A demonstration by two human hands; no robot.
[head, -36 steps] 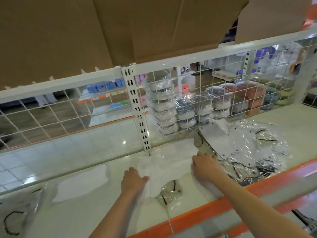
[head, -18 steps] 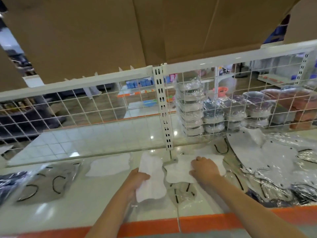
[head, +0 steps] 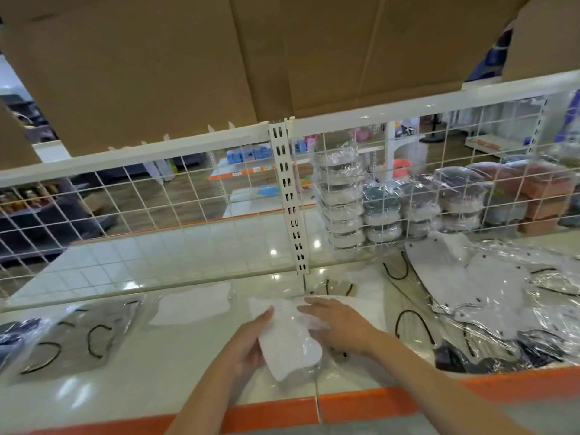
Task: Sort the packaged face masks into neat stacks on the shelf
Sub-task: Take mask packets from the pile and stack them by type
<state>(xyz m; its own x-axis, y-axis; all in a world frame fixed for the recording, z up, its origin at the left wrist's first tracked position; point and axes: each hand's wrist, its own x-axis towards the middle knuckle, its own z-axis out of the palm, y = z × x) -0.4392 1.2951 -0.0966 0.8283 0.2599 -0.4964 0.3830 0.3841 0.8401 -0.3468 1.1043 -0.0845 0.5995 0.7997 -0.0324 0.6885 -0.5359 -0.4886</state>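
A white packaged face mask [head: 287, 340] is lifted above the white shelf [head: 150, 372], held between my hands. My left hand [head: 251, 343] grips its left side from below. My right hand [head: 342, 324] rests on its right edge, fingers spread over the plastic. Another white packaged mask [head: 193, 307] lies flat on the shelf to the left. Further left lies a grey packaged mask with black ear loops [head: 78, 337]. A loose heap of packaged masks [head: 502, 302], white, grey and black, covers the shelf on the right.
A white wire grid [head: 157, 199] with an upright slotted post [head: 290, 202] backs the shelf. Behind it stand stacks of wrapped goods [head: 392, 208]. Brown cardboard [head: 219, 58] hangs overhead. An orange strip [head: 361, 406] edges the shelf front.
My left hand has lifted the white mask off the shelf and drawn it toward me. My right hand left the pack it pressed and came onto this mask. The view shifted left.
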